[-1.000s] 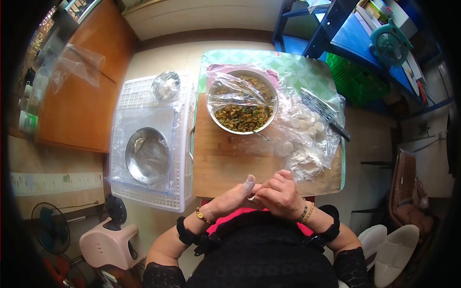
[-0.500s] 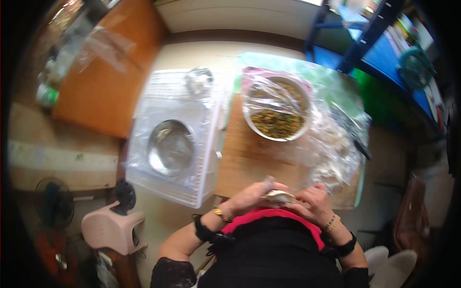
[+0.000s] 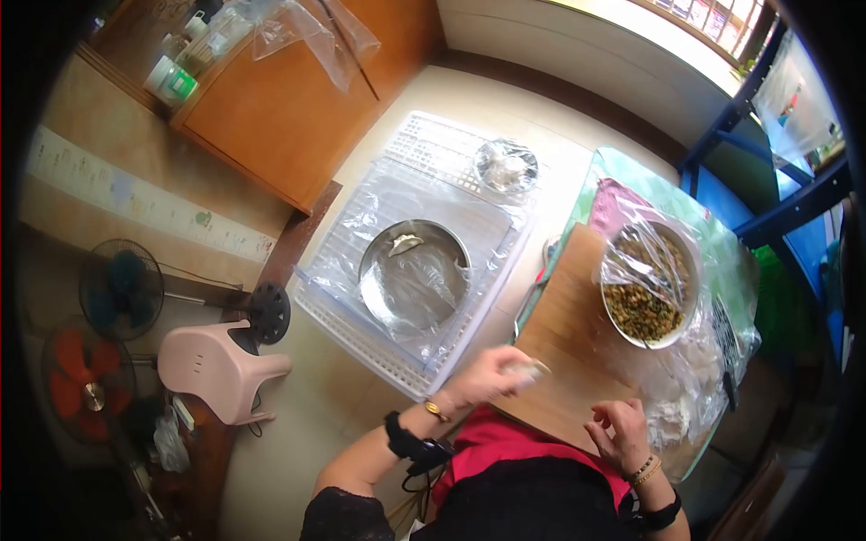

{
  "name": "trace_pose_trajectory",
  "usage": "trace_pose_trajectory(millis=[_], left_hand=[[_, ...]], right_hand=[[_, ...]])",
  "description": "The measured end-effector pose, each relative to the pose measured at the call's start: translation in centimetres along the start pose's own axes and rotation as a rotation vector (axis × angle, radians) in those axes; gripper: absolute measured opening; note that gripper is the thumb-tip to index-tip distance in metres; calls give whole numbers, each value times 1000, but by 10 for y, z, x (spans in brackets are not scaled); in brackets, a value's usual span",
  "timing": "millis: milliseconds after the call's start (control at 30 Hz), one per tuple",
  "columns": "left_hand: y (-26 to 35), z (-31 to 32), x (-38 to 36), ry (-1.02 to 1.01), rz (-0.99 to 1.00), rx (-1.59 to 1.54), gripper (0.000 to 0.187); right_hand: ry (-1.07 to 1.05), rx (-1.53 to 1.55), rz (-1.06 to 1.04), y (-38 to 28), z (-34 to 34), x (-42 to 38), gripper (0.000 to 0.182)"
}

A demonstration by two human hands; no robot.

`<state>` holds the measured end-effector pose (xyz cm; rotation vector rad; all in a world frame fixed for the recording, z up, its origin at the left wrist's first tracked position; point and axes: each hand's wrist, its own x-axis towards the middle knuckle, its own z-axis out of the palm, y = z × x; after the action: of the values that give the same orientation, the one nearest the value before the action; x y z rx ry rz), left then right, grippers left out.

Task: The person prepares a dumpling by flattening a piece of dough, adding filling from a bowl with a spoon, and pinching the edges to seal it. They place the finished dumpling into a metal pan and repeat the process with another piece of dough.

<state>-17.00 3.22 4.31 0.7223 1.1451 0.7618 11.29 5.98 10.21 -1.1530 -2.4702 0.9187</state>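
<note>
My left hand [image 3: 492, 379] is closed around a pale folded dumpling [image 3: 534, 369], partly hidden by the fingers, above the near left edge of the wooden board [image 3: 559, 325]. Over the board's near right part is my right hand [image 3: 621, 431], its bent fingers apart with nothing in them. On the left, a round metal pan [image 3: 377, 311] sits on a plastic-covered white crate, with one similar dumpling [image 3: 405, 243] inside near its far edge. A white bowl [image 3: 622, 330] of chopped filling [image 3: 645, 312], partly under clear plastic film, stands on the board's right side.
Floury dough [image 3: 669, 419] and crumpled plastic lie right of the board, beside a black handle [image 3: 731, 392]. A film-covered small bowl [image 3: 505, 166] sits at the crate's [image 3: 419, 383] far corner. A pink stool [image 3: 212, 365] and fans [image 3: 93, 395] stand left; blue shelving [image 3: 767, 212] is at right.
My hands have parted: the left carries the dumpling leftward, and the right has released it and opened. The view has turned left, bringing the pan nearer the middle.
</note>
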Motion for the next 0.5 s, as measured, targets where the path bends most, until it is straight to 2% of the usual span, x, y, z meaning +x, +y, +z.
trace_pose_trajectory(millis=[100, 133, 233, 267, 333, 367, 400, 467, 500], left_hand=[[-18, -95, 5, 399, 137, 30, 26], [-26, -126, 10, 570, 77, -21, 23], [-46, -199, 10, 992, 176, -3, 20], [-47, -214, 11, 997, 174, -3, 20], [-43, -236, 16, 1238, 65, 250, 19], [-52, -249, 22, 1303, 87, 424, 21], [-44, -248, 24, 1307, 79, 424, 21], [-23, -240, 32, 1382, -128, 721, 21], [-24, -243, 36, 1382, -135, 722, 21]], right_hand=[[-51, 6, 22, 5, 8, 7, 21], [-60, 9, 31, 6, 11, 9, 21], [-85, 11, 63, 4, 14, 18, 20], [-88, 13, 60, 4, 17, 21, 20], [-77, 21, 103, 3, 22, 26, 14], [-90, 36, 135, 2, 23, 29, 13], [-97, 39, 134, 4, 25, 31, 13], [-109, 38, 153, 9, 28, 35, 13], [-105, 38, 147, 10, 28, 38, 13]])
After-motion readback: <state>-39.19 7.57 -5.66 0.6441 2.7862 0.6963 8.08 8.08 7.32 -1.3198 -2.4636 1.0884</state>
